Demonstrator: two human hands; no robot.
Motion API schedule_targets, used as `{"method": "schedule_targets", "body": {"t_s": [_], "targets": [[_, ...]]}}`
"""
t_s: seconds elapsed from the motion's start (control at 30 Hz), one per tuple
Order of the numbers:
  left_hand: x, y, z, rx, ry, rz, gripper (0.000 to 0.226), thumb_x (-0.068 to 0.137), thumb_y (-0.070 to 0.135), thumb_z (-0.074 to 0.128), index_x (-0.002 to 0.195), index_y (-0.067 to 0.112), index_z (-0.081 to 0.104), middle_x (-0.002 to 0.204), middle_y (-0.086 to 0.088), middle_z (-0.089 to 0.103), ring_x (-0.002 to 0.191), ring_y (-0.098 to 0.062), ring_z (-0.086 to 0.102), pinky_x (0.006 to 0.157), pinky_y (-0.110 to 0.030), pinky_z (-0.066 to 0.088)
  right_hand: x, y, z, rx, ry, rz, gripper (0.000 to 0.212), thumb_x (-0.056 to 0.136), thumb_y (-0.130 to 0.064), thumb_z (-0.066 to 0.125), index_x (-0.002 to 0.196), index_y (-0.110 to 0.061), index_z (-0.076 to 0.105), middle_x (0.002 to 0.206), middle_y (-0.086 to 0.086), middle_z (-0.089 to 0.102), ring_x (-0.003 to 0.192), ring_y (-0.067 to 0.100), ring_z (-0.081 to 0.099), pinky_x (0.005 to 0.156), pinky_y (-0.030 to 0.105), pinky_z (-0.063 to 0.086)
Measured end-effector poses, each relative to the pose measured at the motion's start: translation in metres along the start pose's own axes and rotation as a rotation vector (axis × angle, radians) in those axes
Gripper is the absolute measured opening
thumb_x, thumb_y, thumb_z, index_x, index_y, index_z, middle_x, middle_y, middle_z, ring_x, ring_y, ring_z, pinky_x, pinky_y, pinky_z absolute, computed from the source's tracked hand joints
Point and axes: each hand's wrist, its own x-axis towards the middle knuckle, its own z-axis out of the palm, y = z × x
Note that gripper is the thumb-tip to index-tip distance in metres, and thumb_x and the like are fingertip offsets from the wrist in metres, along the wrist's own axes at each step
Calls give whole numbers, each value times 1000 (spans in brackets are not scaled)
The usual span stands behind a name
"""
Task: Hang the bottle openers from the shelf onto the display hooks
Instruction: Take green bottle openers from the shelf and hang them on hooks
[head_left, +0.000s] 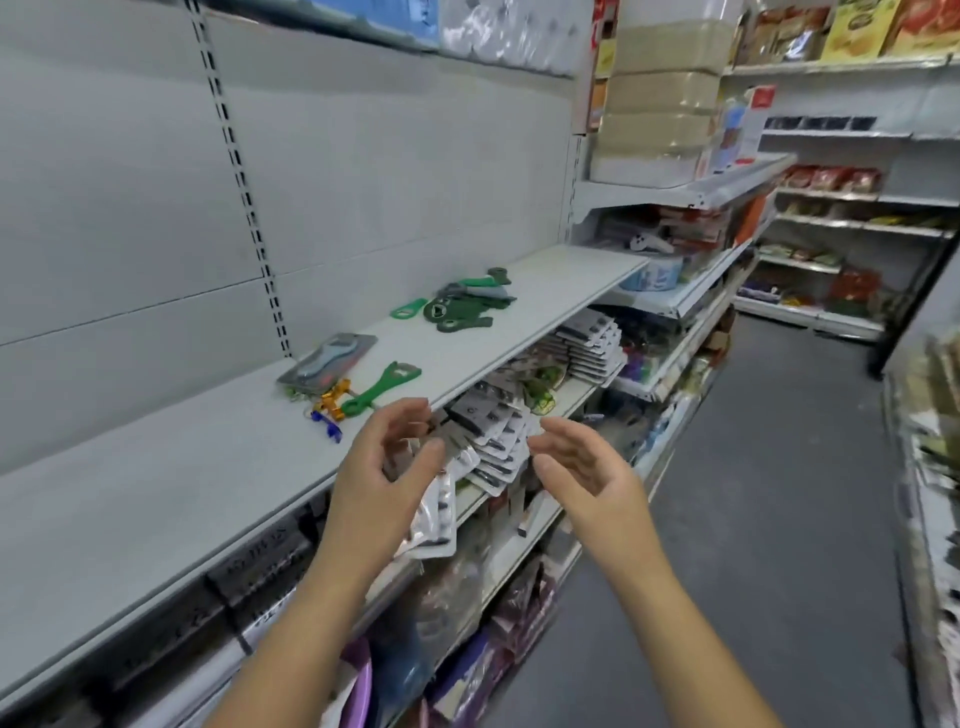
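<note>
Grips released, empty: left hand (384, 467), right hand (582, 467); green bottle opener (382, 387) on shelf (156, 493) just beyond left.

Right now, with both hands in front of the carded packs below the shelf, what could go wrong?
1. The nearest green bottle opener lies close to the front edge of the shelf. The left hand, just below it, might knock it off.
2. The carded packs hang crowded and fanned out. The right hand, if it reaches in, may push some off their hooks.
</note>
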Motion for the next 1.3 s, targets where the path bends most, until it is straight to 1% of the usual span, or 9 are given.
{"method": "schedule_targets", "body": {"t_s": [0.13,0.27,0.4,0.57,0.77,0.87,1.03,1.13,1.3], "targets": [[69,-30,10,44,53,-30,31,93,23,69,119,40,63,115,18,68,110,-2,62,98,-32,51,85,23,7,-22,-40,9,30,92,-25,69,122,-31,64,111,-11,72,105,4,67,93,22,53],[126,-53,10,146,77,-92,32,91,23,70,121,34,65,117,18,67,110,1,61,101,-31,49,159,43,19,-12,-114,43,31,92,-21,69,121,-30,64,111,-8,72,106,10,67,96,29,53],[165,-70,5,282,105,-164,36,87,29,73,121,36,65,115,20,66,103,9,59,91,-20,46,221,60,31,13,-148,50,30,92,-18,70,121,-28,65,111,-5,72,105,13,67,94,30,54],[189,-79,-9,431,112,-269,31,84,43,76,114,41,65,113,29,64,102,10,58,91,-23,46,276,77,37,-54,-230,27,31,92,-22,70,121,-31,65,113,-10,71,107,8,66,98,34,53],[197,-72,-9,736,-7,-415,46,74,52,80,115,45,59,109,30,56,98,12,52,76,-12,41,343,91,30,-310,-298,-69,40,90,-28,72,128,-30,61,121,-16,64,114,6,57,100,25,44],[201,-69,-4,854,-28,-489,51,70,57,81,115,46,60,109,28,57,99,6,55,81,-17,46,371,96,29,-498,-352,-152,42,91,-26,70,131,-24,60,128,-11,59,117,8,51,99,23,39],[210,-63,0,985,8,-584,43,72,57,79,109,44,61,96,24,59,88,5,56,73,-19,48,405,112,41,-823,-450,-218,38,92,-28,65,129,-21,63,130,-1,61,120,21,53,101,34,46],[211,-61,-1,975,-7,-650,41,70,56,82,104,43,63,93,22,62,83,3,58,69,-19,48,412,120,47,-949,-485,-257,36,94,-33,62,129,-24,63,129,-2,61,119,22,50,98,35,45],[214,-58,-1,983,-51,-665,36,74,52,82,105,41,68,91,22,65,81,5,60,80,-21,55,422,114,53,-1008,-550,-264,36,95,-34,62,130,-25,63,122,1,61,118,24,50,89,36,49]]}}
